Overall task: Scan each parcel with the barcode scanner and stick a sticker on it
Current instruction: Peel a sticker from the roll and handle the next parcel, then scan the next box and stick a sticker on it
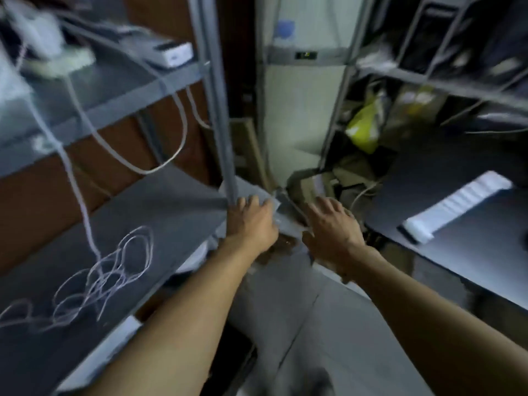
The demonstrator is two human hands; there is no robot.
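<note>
the frame is blurred. both hands reach down into the narrow gap between two grey shelf racks. the left hand (251, 221) grips the edge of a grey parcel (281, 212) beside the left rack's post (220, 110); the right hand (333, 227) hovers just beside it, fingers spread, holding nothing. a tangled white cable (108, 270) lies on the left shelf (160, 212); a white packet (457, 205) rests on the right shelf (471, 252).

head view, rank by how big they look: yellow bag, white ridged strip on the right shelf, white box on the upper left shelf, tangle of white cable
1. tangle of white cable, largest spread, though it is nearest the camera
2. white ridged strip
3. yellow bag and white box look alike; blur makes ranking unsure
</note>
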